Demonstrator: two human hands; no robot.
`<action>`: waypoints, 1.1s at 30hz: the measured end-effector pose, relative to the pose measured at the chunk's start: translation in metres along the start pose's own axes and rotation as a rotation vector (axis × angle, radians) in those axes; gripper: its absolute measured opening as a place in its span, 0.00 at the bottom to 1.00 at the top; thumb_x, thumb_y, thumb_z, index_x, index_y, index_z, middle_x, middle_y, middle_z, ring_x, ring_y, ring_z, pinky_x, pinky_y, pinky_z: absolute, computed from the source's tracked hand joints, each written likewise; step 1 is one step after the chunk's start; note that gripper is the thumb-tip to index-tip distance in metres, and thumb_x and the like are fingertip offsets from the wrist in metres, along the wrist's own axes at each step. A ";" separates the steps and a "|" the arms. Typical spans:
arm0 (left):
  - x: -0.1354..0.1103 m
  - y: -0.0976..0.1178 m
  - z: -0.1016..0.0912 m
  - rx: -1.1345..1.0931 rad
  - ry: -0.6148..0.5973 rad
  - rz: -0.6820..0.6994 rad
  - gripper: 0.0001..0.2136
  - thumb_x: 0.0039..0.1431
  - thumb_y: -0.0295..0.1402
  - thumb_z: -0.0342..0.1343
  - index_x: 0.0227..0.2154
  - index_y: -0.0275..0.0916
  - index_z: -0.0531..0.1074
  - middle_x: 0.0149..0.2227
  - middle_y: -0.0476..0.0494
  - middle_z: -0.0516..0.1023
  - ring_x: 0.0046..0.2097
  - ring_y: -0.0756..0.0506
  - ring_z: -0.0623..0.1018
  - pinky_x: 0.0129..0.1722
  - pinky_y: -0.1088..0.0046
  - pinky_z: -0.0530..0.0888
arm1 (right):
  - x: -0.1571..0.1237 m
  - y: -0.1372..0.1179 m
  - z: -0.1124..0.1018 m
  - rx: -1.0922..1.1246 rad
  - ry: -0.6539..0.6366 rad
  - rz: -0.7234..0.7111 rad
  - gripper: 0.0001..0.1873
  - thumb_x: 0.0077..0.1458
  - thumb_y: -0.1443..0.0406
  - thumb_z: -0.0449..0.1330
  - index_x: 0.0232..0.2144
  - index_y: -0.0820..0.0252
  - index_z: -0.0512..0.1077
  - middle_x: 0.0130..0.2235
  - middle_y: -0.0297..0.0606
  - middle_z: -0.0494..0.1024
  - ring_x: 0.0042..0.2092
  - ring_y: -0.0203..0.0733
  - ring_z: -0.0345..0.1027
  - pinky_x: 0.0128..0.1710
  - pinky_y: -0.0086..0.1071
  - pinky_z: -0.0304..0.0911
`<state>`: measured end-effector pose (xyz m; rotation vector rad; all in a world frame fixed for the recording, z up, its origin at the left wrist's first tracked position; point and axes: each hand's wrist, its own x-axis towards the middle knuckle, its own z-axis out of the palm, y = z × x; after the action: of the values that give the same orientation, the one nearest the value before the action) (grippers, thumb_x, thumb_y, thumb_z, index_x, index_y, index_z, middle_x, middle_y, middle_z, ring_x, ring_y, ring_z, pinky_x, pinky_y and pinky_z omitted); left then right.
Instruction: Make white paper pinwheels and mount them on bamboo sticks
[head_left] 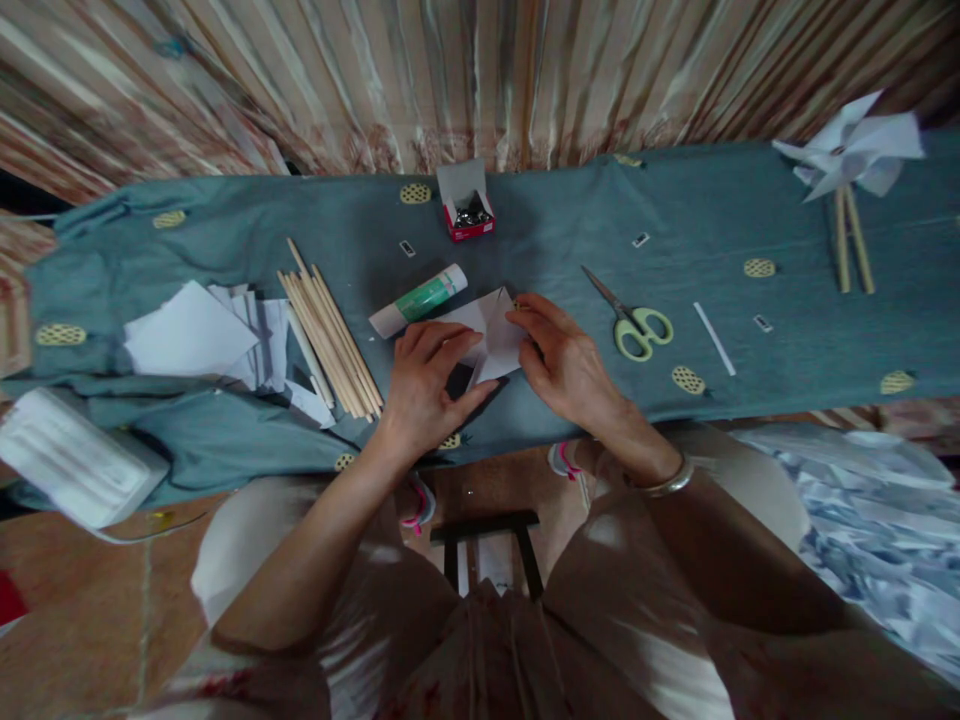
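Observation:
A small folded white paper (495,335) lies on the blue-green cloth (720,270) in front of me. My left hand (427,385) rests on its left part, fingers bent and pressing down on the sheet. My right hand (562,355) pinches the paper's upper right corner between thumb and fingers. A glue stick (418,300) with a green label lies just behind the paper, on its side.
A bundle of wooden sticks (330,335) and loose white sheets (199,335) lie to the left. Yellow-handled scissors (634,320) and a white strip (714,338) are to the right. A red box of pins (468,212) sits at the back. A paper pinwheel (851,155) lies far right.

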<state>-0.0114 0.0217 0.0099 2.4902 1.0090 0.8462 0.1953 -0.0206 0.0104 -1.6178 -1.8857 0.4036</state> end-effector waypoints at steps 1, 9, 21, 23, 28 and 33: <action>-0.001 0.002 0.002 0.024 -0.021 0.028 0.21 0.60 0.47 0.61 0.50 0.40 0.74 0.49 0.39 0.78 0.51 0.38 0.74 0.51 0.57 0.70 | -0.001 -0.001 0.000 0.009 0.003 0.000 0.21 0.59 0.70 0.50 0.53 0.59 0.72 0.61 0.47 0.72 0.63 0.51 0.66 0.65 0.50 0.62; 0.001 0.009 0.007 0.198 -0.120 0.196 0.08 0.66 0.36 0.56 0.40 0.39 0.77 0.40 0.42 0.81 0.47 0.39 0.75 0.47 0.57 0.67 | -0.015 -0.005 -0.008 0.063 0.007 0.029 0.19 0.59 0.71 0.51 0.49 0.60 0.75 0.58 0.49 0.75 0.60 0.51 0.70 0.62 0.51 0.66; -0.011 0.012 0.002 0.207 -0.092 0.249 0.08 0.66 0.28 0.52 0.36 0.38 0.78 0.36 0.43 0.82 0.39 0.43 0.77 0.48 0.57 0.69 | -0.021 0.003 -0.022 0.211 -0.164 0.014 0.19 0.49 0.70 0.63 0.45 0.54 0.77 0.62 0.44 0.72 0.63 0.53 0.65 0.63 0.53 0.61; -0.015 0.013 0.001 0.172 -0.116 0.237 0.08 0.66 0.27 0.52 0.37 0.39 0.77 0.37 0.43 0.82 0.40 0.43 0.77 0.48 0.57 0.69 | -0.023 0.003 -0.023 0.265 -0.180 0.036 0.12 0.51 0.69 0.64 0.40 0.52 0.79 0.61 0.41 0.73 0.62 0.52 0.67 0.62 0.53 0.62; -0.020 0.016 -0.001 0.137 -0.143 0.236 0.08 0.67 0.27 0.52 0.38 0.39 0.77 0.39 0.43 0.83 0.42 0.43 0.77 0.47 0.58 0.68 | -0.021 -0.001 -0.019 0.346 -0.181 0.083 0.04 0.52 0.68 0.65 0.31 0.53 0.80 0.57 0.39 0.77 0.59 0.51 0.70 0.60 0.51 0.64; -0.019 0.016 -0.002 0.155 -0.125 0.256 0.08 0.68 0.28 0.51 0.36 0.38 0.76 0.39 0.43 0.82 0.42 0.43 0.77 0.47 0.59 0.68 | -0.018 -0.004 -0.012 0.356 -0.169 0.100 0.04 0.52 0.67 0.66 0.32 0.53 0.80 0.58 0.40 0.76 0.61 0.52 0.68 0.61 0.52 0.62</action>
<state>-0.0150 -0.0033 0.0115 2.8079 0.7513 0.6940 0.2010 -0.0403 0.0174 -1.4750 -1.7337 0.8895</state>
